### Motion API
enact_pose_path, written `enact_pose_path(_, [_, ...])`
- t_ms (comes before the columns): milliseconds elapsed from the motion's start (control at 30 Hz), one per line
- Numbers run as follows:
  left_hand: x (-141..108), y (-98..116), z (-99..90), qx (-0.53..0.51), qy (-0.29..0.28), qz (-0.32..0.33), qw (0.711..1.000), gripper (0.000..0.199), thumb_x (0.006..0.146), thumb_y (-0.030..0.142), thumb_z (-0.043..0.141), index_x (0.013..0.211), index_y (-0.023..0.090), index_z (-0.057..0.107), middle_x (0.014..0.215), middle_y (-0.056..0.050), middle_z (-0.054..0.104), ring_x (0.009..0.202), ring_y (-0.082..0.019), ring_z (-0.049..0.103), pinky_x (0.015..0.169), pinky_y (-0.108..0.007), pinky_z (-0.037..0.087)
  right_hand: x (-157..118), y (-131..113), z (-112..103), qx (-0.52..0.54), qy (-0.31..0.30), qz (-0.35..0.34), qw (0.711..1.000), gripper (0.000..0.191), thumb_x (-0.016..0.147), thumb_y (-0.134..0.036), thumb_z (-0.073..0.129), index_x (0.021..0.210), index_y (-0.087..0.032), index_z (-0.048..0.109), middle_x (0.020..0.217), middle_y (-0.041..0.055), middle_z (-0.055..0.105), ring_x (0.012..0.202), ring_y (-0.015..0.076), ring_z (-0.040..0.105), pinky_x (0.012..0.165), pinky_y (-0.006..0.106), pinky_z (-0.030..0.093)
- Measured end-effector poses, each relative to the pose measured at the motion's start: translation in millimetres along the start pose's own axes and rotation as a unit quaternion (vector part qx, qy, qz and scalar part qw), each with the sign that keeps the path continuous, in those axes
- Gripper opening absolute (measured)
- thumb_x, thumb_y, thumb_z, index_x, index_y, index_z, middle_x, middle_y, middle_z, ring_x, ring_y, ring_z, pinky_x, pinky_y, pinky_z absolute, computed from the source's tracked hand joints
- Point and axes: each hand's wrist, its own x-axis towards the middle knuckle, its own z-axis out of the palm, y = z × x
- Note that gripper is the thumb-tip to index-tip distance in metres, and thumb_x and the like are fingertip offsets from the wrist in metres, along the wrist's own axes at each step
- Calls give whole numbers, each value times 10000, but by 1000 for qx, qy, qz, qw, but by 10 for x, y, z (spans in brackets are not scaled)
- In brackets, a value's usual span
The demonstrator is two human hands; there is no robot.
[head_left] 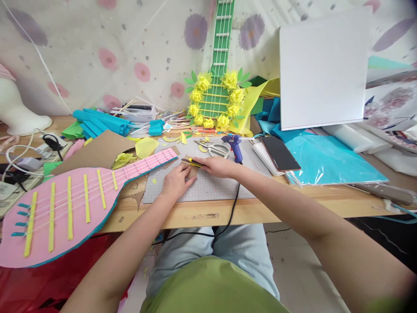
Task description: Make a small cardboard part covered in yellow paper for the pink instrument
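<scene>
On the grey cutting mat (221, 191), a small piece of brown cardboard (193, 171) lies under my hands. My left hand (177, 180) holds it down, fingers bent at its left edge and thumb pointing right. My right hand (217, 167) is closed around a yellow and black utility knife (195, 162), which lies low across the cardboard; I cannot make out its blade tip. Just beyond are scissors (219, 151) and a purple glue gun (233, 145). To the left lies a pink paper-covered lute-shaped instrument (61, 204) with yellow strips and white strings.
A green instrument with yellow paper flowers (213, 102) leans on the back wall. A phone (280, 153) and blue wrapped sheets (332, 161) are at the right, below a white board (322, 74). The glue gun's black cord (233, 208) hangs over the table edge.
</scene>
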Motion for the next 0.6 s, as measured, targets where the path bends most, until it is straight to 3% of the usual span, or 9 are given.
enact_pose_path(600, [3,-1,18,-3,3,2,1000,401,809,452,506,1064,171,637,1127,-64,618,1012,-222,572,866,-339,466,7,24,-54,-30,-15,-16,999,494,896,-294,386,1387,-247,340,964,70,682,718,162,601,668,248,390])
